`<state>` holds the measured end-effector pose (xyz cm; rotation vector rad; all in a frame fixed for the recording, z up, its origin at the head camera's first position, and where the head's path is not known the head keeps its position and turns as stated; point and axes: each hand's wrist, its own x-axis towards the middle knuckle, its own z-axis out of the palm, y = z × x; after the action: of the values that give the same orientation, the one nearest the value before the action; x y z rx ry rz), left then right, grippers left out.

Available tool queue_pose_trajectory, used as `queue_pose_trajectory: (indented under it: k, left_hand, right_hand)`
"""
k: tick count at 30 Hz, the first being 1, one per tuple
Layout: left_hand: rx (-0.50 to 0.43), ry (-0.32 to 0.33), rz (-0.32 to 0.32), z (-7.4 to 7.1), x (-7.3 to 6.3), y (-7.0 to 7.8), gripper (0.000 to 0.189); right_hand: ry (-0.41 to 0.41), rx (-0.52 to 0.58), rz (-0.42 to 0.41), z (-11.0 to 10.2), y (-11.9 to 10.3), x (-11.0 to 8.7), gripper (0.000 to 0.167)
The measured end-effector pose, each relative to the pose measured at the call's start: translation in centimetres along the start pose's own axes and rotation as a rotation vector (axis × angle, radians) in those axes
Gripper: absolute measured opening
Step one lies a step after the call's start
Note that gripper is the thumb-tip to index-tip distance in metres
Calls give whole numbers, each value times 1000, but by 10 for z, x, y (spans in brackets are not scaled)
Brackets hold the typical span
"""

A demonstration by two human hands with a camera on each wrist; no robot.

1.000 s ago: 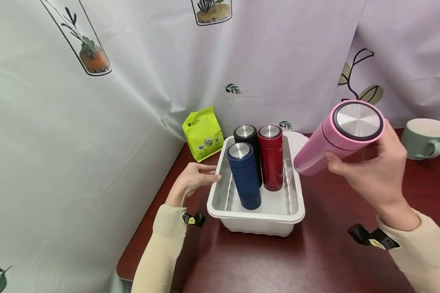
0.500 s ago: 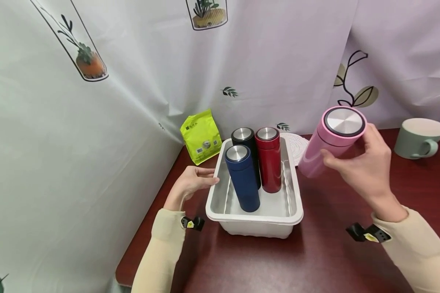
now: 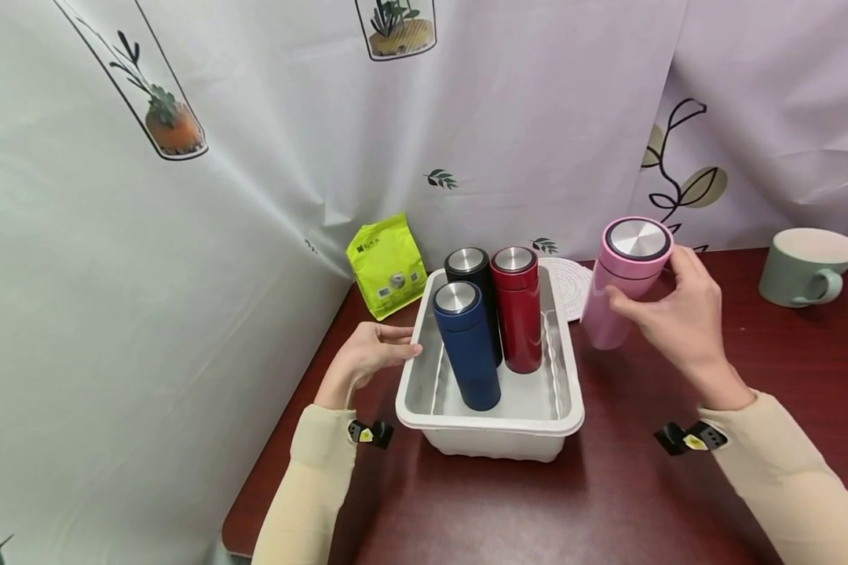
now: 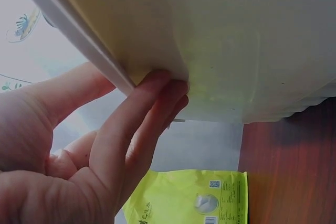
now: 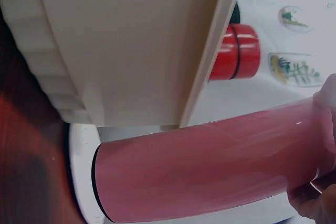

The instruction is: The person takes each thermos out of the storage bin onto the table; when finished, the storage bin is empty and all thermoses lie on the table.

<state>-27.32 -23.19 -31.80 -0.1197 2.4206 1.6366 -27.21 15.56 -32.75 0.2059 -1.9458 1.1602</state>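
In the head view my right hand (image 3: 681,322) grips a pink thermos bottle (image 3: 622,294) with a steel-topped lid, fingers and thumb round its upper part. The bottle leans slightly, just right of a white plastic bin (image 3: 498,424). Its base hangs near the bin's corner in the right wrist view, where the pink body (image 5: 205,169) fills the lower part. My left hand (image 3: 371,353) pinches the bin's left rim, thumb over the edge and fingers against the outer wall (image 4: 220,51). Inside the bin stand a blue thermos (image 3: 469,353), a black thermos (image 3: 477,271) and a red thermos (image 3: 521,322).
A bright green pouch (image 3: 389,267) stands behind the bin on the left. At the back right is a pale green mug (image 3: 795,271). A white round mat (image 3: 571,286) lies behind the bin's right side. Patterned sheeting (image 3: 537,118) hangs behind the dark red table (image 3: 502,518).
My right hand has brought the pink thermos left and downward, closer to the bin, and turned it more upright. The left hand keeps its hold on the rim.
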Motion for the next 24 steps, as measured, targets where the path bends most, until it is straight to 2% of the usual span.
queue_pose_trajectory:
  k: [5,11,18,24]
  left_hand:
    - [22,0,0,3,4,0,49]
    - [37,-2,2,-1,4,-6,47]
    - [9,-8,-4,-2,3,-6,49]
    - [38,3,-13,0,5,-4,48]
  right_hand:
    - [-26,-40,61,4,12,-2,61]
    - [-76,-58,101,17,22,-2,62]
    - [-102,-68,101,23,33,1,68]
    - [-114,-85,113,27,43,5,68]
